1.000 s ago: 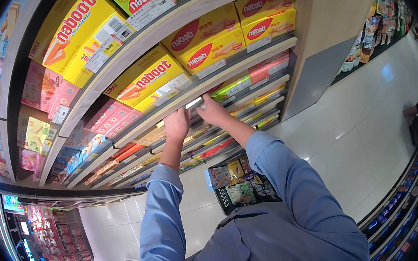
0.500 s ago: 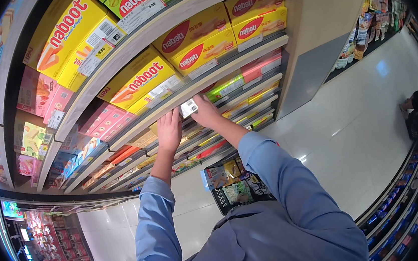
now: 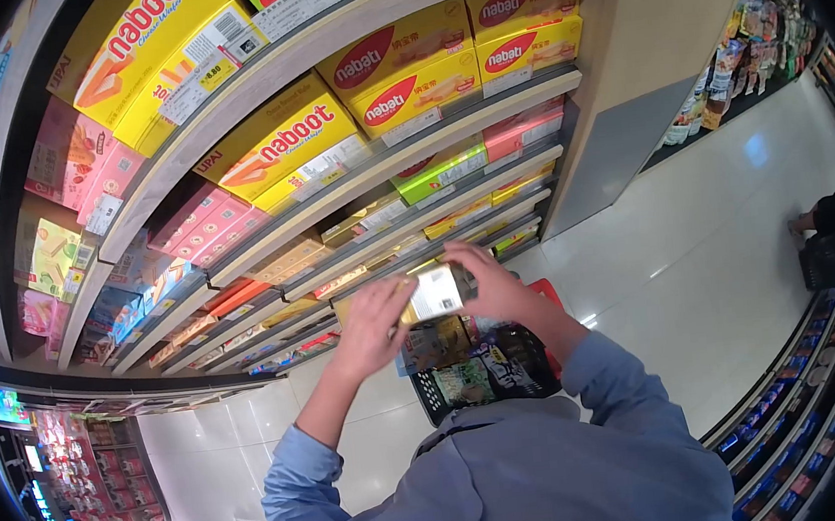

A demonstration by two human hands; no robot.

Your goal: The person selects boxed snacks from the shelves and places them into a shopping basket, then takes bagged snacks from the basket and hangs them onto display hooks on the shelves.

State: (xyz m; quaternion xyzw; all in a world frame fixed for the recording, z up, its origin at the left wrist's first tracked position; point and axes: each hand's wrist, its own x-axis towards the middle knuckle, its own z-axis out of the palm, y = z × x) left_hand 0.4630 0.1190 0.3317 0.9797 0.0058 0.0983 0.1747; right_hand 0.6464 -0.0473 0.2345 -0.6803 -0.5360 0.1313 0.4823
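A small gold box with a white printed label (image 3: 434, 293) is held between my two hands, out in front of the shelves. My left hand (image 3: 375, 323) grips its left end, fingers over the top. On the opposite end, the fingers of my right hand (image 3: 488, 282) are closed around the edge and corner. Below my hands stands a black shopping basket (image 3: 435, 397) with several packets in it, among them a green patterned packet (image 3: 464, 382) and a dark packet (image 3: 504, 368). My forearms partly cover the basket.
Curved shelves (image 3: 483, 103) rise ahead, with yellow Nabati boxes (image 3: 403, 61), a yellow naboot box (image 3: 276, 144) and pink boxes (image 3: 203, 221). A grey panel (image 3: 594, 158) ends the shelf. At the right edge, a person's hand (image 3: 802, 222) is near a dark basket (image 3: 825, 261).
The box has come out from the shelf, down and toward me, with both hands on it. My hands have moved lower and to the right, over the basket.
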